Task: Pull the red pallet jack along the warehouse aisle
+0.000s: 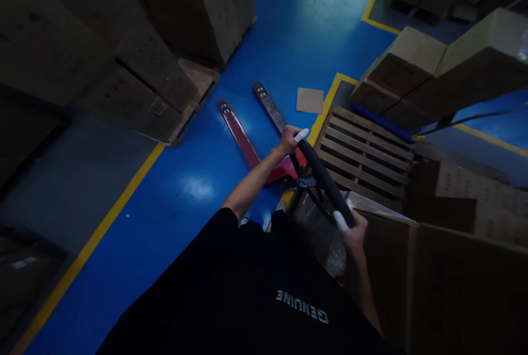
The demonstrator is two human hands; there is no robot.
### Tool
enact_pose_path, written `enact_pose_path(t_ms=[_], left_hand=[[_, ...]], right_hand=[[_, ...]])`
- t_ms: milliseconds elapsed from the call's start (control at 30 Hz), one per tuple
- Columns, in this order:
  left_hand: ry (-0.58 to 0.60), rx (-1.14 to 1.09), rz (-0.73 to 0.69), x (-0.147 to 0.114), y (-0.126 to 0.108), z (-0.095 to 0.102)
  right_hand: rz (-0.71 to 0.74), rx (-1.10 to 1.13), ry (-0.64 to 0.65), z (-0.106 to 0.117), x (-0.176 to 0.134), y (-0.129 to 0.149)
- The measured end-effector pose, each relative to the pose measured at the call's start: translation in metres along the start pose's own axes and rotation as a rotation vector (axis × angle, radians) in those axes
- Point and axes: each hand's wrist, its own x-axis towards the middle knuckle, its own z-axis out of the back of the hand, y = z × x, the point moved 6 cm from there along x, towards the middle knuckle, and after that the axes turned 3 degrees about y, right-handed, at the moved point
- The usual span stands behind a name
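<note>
Both of my hands grip the black handle (324, 179) of a red pallet jack (242, 138). My left hand (289, 139) is closed round the handle's far end, and its thumb has a white covering. Around the near end my right hand (355, 229) is wrapped, its thumb covered in white too. The jack's two forks point away to the upper left over the blue floor, with nothing on them. The handle and its bars partly hide the jack's body.
Stacked cartons (157, 75) on a wooden pallet (200, 77) stand at left. To the right are a slatted pallet (363, 151), more cartons (412, 64) and a large plastic-wrapped carton (457, 278) close by my right arm. A flat cardboard piece (310, 100) lies beyond the forks.
</note>
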Motion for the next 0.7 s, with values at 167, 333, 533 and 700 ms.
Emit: enact_pose_path(t_ms=[167, 333, 533, 700], left_hand=[[-0.013, 0.031, 0.034, -0.075, -0.014, 0.04], [-0.026, 0.061, 0.06, -0.153, -0.026, 0.089], [0.051, 0.077, 0.022, -0.201, -0.032, 0.129], [0.121, 0.064, 0.029, -0.23, -0.035, 0.165]], right_hand=[[0.078, -0.078, 0.076, -0.024, -0.051, 0.015], [0.084, -0.094, 0.134, -0.055, -0.11, 0.037], [0.001, -0.011, 0.027, -0.098, -0.172, 0.055], [-0.061, -0.022, -0.158, -0.141, -0.229, 0.072]])
